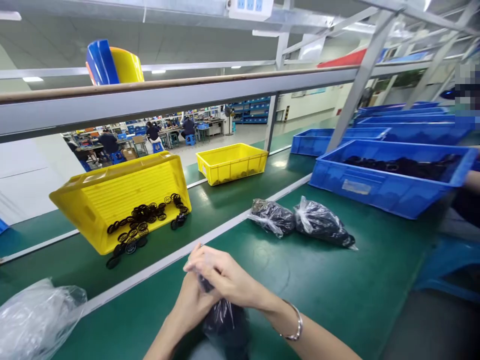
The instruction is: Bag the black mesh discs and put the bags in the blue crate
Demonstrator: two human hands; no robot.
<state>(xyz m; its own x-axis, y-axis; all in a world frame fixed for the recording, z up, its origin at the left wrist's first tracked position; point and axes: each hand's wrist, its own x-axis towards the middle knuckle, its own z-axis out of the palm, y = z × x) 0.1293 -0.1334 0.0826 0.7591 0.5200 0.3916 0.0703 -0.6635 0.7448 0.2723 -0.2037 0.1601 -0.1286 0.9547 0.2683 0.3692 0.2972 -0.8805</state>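
Observation:
Both my hands are closed around the gathered neck of a clear plastic bag [227, 325] filled with dark contents, at the near edge of the green table. My left hand [195, 300] grips the neck from the left, below the other hand. Over the top lies my right hand [225, 275], its fingers wrapped across the neck; a silver bracelet [298, 322] circles that wrist. Just beyond, two tied bags, one on the left [272, 217] and one on the right [322, 222], rest on the table with dark contents.
A tilted yellow bin [123, 187] spills black round parts [144, 215] onto the belt. Farther back stands a second yellow bin [232, 164]. At right, a blue bin [360, 185] holds dark pieces beside a person's arm [473, 182]. Loose clear bags [37, 320] lie at near left.

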